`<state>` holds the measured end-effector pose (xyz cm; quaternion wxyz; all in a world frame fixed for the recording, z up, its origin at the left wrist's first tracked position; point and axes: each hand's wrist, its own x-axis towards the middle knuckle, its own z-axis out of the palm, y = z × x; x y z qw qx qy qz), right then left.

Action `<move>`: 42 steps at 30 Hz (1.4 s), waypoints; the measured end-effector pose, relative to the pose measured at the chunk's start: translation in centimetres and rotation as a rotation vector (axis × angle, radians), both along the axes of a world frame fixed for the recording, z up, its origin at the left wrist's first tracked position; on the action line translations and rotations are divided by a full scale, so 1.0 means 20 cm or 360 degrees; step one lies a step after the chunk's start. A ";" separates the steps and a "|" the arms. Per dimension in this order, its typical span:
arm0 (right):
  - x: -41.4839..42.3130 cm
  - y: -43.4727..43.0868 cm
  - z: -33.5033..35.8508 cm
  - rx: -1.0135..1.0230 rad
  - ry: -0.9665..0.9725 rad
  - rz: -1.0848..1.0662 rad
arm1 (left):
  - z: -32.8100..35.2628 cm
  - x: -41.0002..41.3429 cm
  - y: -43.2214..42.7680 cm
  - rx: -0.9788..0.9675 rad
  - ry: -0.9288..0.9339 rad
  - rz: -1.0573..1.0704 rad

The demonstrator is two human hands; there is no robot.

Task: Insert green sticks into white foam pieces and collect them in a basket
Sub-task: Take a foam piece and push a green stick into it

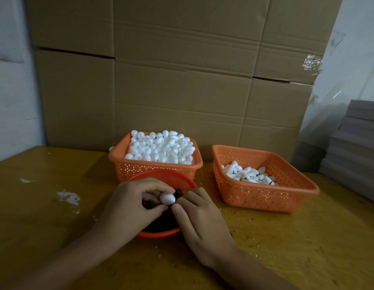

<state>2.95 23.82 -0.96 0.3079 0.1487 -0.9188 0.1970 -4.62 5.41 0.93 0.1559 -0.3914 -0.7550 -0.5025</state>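
Foam piece (pixel 167 198), white and egg-shaped, sits over the round red bowl (pixel 158 234), and both hands meet there. Left of the bowl, white smudges (pixel 68 197) mark the yellow table (pixel 45 237). The left hand (pixel 131 204) comes over the bowl's left side and pinches the foam piece with curled fingers and thumb. The right hand (pixel 202 222) covers the bowl's right side. Its fingers curl in at the foam piece's right end, but I cannot tell what they hold. Dark sticks (pixel 161 220) fill the bowl, and the hands hide most of them. Just behind the bowl, touching it, is a full orange basket (pixel 152 170) heaped with plain foam pieces (pixel 161 147). Right of the bowl, apart from it, a second orange basket (pixel 265 197) holds a small pile of foam pieces with sticks (pixel 248 174). Far right is a grey stack (pixel 357 147). Brown cardboard (pixel 181 80) stands behind everything.
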 end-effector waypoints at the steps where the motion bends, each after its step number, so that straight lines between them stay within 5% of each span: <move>1: 0.00 0.00 0.00 0.0000 0.0002 -0.0001 | 0.00 0.00 0.00 0.0002 0.0014 -0.0007; 42: 0.00 0.00 0.00 -0.0054 -0.0040 0.0017 | -0.01 -0.03 -0.01 -0.0131 0.0081 -0.0148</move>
